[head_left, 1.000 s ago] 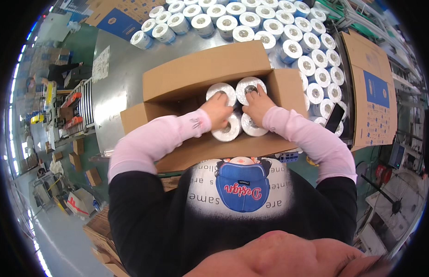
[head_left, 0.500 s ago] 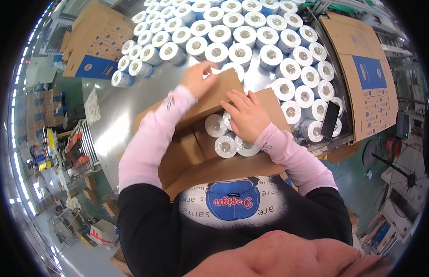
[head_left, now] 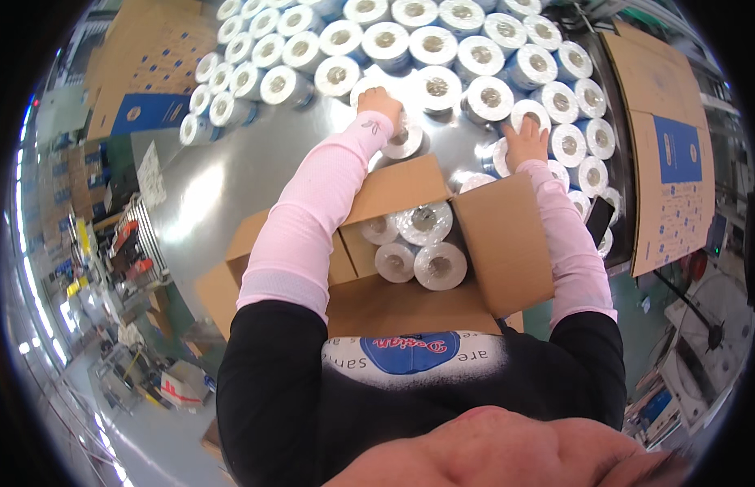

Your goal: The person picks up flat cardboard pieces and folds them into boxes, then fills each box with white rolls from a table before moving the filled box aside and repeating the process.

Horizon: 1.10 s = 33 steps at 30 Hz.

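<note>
An open cardboard box [head_left: 410, 308] stands in front of me with its flaps folded outward. Several plastic-wrapped white rolls [head_left: 440, 266] stand inside it, at its right end. Beyond the box, my left hand [head_left: 379, 107] is closed over a white roll [head_left: 364, 84] on the metal table, its fingertips partly hidden. Another roll [head_left: 404, 142] stands just beside that wrist. My right hand [head_left: 525, 144] rests with fingers spread against a roll [head_left: 530, 114] in the right-hand group. Pink sleeves cover both forearms.
Many more wrapped rolls [head_left: 386, 42] crowd the far side of the metal table [head_left: 199, 195]. Flattened printed cartons lean at the left [head_left: 146, 81] and right [head_left: 674, 162]. A black phone [head_left: 598, 221] lies on the rolls near the right edge.
Both hands have left the box flaps and reached out to rolls on the table, the left forward and the right forward and rightward. The box's flaps now stand wider apart.
</note>
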Available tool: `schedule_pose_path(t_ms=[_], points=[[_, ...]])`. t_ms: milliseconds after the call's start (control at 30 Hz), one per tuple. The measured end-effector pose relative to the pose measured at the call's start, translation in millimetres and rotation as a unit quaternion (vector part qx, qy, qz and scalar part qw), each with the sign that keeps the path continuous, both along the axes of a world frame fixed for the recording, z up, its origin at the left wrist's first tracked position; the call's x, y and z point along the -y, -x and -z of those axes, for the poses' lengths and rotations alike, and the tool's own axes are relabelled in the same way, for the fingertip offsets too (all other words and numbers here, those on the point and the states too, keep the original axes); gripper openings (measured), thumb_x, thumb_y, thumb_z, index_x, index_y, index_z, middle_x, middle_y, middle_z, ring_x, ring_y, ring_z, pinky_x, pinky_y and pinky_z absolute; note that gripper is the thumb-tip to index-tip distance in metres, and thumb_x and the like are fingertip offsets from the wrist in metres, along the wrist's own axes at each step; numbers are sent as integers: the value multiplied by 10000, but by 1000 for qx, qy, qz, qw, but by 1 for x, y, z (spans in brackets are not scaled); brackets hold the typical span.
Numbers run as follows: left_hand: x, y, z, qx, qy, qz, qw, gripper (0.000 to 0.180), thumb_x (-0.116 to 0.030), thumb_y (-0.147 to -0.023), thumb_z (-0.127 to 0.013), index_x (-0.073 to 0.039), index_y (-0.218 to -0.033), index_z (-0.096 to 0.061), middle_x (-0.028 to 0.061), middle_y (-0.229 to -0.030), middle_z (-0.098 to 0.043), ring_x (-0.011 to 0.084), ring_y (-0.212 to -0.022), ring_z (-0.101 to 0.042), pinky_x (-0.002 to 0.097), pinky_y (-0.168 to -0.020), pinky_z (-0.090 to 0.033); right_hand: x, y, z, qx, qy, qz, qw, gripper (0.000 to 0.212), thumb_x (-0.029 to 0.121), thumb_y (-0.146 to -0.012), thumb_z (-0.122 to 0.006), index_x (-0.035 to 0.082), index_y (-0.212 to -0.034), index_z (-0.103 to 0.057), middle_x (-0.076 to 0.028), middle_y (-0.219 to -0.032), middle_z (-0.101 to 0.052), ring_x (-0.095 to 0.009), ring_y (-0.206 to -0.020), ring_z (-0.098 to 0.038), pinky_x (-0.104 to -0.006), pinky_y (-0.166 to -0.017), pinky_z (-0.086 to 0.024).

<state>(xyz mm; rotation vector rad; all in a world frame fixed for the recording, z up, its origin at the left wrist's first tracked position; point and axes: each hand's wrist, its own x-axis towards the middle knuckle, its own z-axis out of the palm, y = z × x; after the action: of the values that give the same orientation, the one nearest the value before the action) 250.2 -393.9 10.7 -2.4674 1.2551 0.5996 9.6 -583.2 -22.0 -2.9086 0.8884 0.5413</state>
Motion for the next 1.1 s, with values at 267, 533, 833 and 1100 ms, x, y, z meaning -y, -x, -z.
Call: schedule_pose_path(t_ms=[267, 533, 833, 1100], points=[[-107, -71, -67, -294, 485, -324, 757, 372, -230, -744, -712, -31, -1055, -671, 131, -1017, -691, 241, -913, -665, 346, -803, -529, 28, 21, 23, -32, 20, -33, 999, 326, 354, -880, -522, 269, -1176, -631, -139, -1294, -506, -293, -1276, -436, -623, -1042, -277], [-329, 19, -219, -381, 524, -204, 733, 429, -147, -856, -683, -16, -1246, -562, 98, -1182, -637, 189, -1086, -613, 342, -915, -511, 73, 1, -127, 426, -523, 111, 730, 395, 344, -829, -588, 104, -1136, -650, -154, -1196, -605, -298, -1073, -608, -434, -920, -472], [-394, 159, -265, -80, 198, -17, 977, 379, -119, -597, -744, -52, -965, -679, 157, -1052, -538, 337, -1035, -514, 396, -915, -454, -288, -78, -175, -102, -492, -452, 737, 453, 317, -809, -589, 97, -1202, -632, -209, -1185, -613, -311, -1136, -574, -444, -1017, -396], [-393, 171, -126, -61, -18, -17, 998, 224, -191, -812, -618, -103, -982, -734, 151, -1139, -571, 318, -1155, -490, 384, -910, -479, -403, -16, -90, 56, -114, -556, 821, 302, 175, -797, -558, 102, -1080, -636, -214, -1129, -531, -368, -1139, -463, -562, -1004, -287]])
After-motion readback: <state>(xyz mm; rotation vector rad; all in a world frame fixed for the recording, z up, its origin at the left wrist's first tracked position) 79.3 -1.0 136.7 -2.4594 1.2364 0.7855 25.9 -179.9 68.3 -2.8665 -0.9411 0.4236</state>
